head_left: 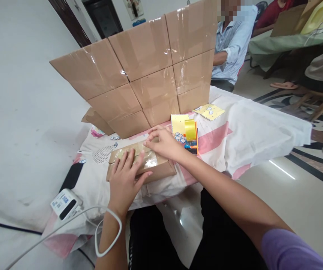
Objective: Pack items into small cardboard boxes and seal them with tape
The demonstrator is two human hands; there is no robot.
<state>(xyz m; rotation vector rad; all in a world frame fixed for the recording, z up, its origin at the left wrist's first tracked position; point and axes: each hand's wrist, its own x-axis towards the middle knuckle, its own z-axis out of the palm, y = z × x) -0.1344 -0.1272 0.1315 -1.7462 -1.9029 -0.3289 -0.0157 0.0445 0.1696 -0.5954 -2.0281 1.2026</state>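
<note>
A small cardboard box (161, 169) with clear tape across its top lies on the cloth-covered table (251, 127) in front of me. My left hand (126, 176) rests flat on the near left part of the box top, fingers spread. My right hand (163, 142) is at the far right edge of the box, fingers curled and pressed together on the tape there. A tape dispenser (191, 135) with a yellow roll stands just right of my right hand.
A wall of stacked, taped cardboard boxes (147, 75) stands behind the small box. Yellow printed cards (209, 111) lie on the cloth. A white device (65, 203) with a cable sits at the near left. A seated person (230, 48) is behind the boxes.
</note>
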